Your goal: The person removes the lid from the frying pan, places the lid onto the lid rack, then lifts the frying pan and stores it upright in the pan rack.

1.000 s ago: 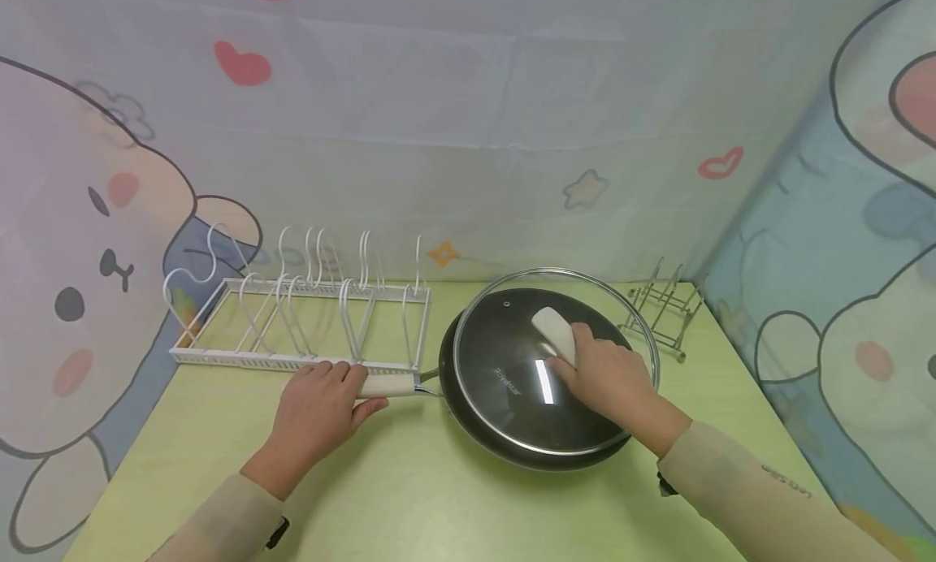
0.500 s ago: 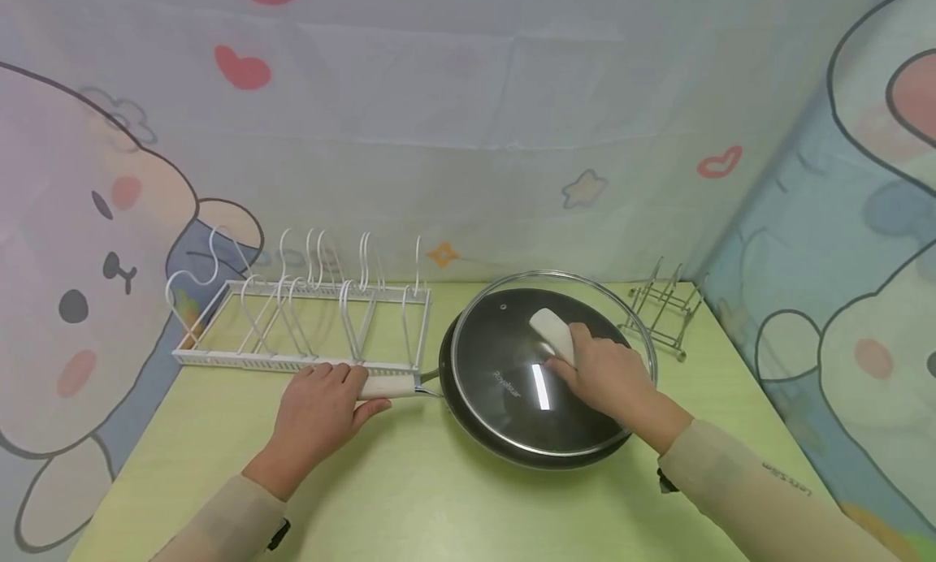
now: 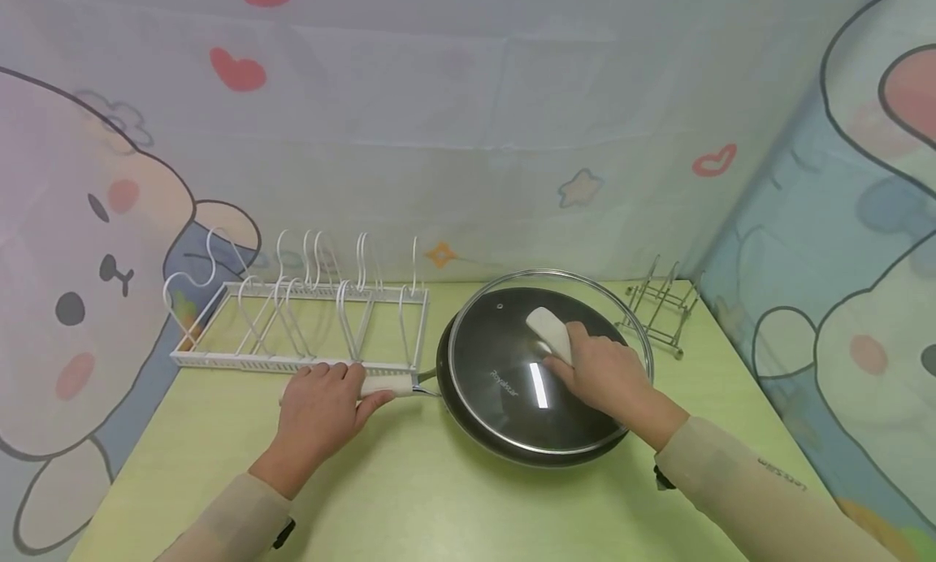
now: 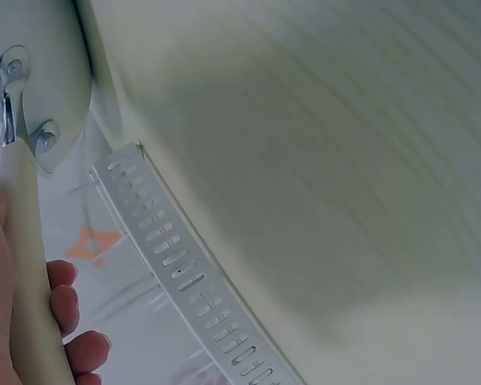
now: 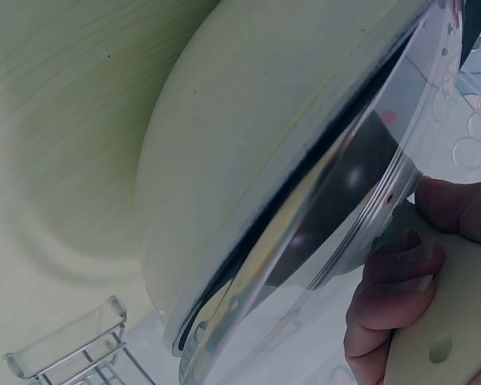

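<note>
- Cartoon-printed fabric (image 3: 468, 99), dotted with hearts and stars, rises behind a dark-lined frying pan (image 3: 468, 420) with a pale exterior, held at the right of centre over a light green tabletop (image 3: 475, 513); whether its base touches the surface cannot be told.
- To the pan's left, the person's left grip (image 3: 322, 408) wraps round the cream pan handle (image 3: 387, 385), which points left; the left-wrist camera shows fingertips curled past its far side, with bright metal brackets joining handle to pan.
- Over the pan, the person's right grip (image 3: 603, 375) clasps the white knob (image 3: 547, 332) of a clear glass lid (image 3: 504, 347), thumb and fingers bent round it.
- Set off-centre on the pan, the steel-rimmed lid sits at a tilt and juts beyond the pan's far right edge; a gap between lid and pan rim shows from the right wrist.
- Left of the pan, a white rack (image 3: 241, 360) with tall looped dividers stands near the backdrop, its front rail just beyond the left grip.
- Beyond the pan to the right, a small metal wire rack (image 3: 658, 310) stands partly behind the lid's edge.
- Beige sleeves (image 3: 746, 481) cover both forearms nearest the pan's front.
</note>
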The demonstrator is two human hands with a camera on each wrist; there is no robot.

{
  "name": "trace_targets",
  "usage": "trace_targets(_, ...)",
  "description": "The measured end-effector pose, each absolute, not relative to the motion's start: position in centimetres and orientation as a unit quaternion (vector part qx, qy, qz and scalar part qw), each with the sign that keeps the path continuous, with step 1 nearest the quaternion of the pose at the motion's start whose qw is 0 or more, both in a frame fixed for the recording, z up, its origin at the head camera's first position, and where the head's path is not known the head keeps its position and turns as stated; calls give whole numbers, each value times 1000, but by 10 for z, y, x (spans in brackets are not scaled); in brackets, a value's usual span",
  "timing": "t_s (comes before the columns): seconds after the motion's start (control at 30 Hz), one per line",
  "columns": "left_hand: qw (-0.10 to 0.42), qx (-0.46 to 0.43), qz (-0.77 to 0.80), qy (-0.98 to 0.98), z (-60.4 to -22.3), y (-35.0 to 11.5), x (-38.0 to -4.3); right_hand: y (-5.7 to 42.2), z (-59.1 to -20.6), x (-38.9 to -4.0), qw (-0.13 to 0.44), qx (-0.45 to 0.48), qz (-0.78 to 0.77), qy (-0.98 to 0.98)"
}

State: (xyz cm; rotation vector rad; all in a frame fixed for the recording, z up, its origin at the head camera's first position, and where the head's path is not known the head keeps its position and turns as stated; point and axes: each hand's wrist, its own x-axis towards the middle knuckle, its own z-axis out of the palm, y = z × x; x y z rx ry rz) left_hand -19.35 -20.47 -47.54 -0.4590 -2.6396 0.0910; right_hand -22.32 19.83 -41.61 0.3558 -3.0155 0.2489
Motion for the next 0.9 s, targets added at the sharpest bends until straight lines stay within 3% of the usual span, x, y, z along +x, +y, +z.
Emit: trace_targets(0.9, 216, -143, 12, -966, -473, -200, -188, 192, -416, -215, 49, 108, 109, -987)
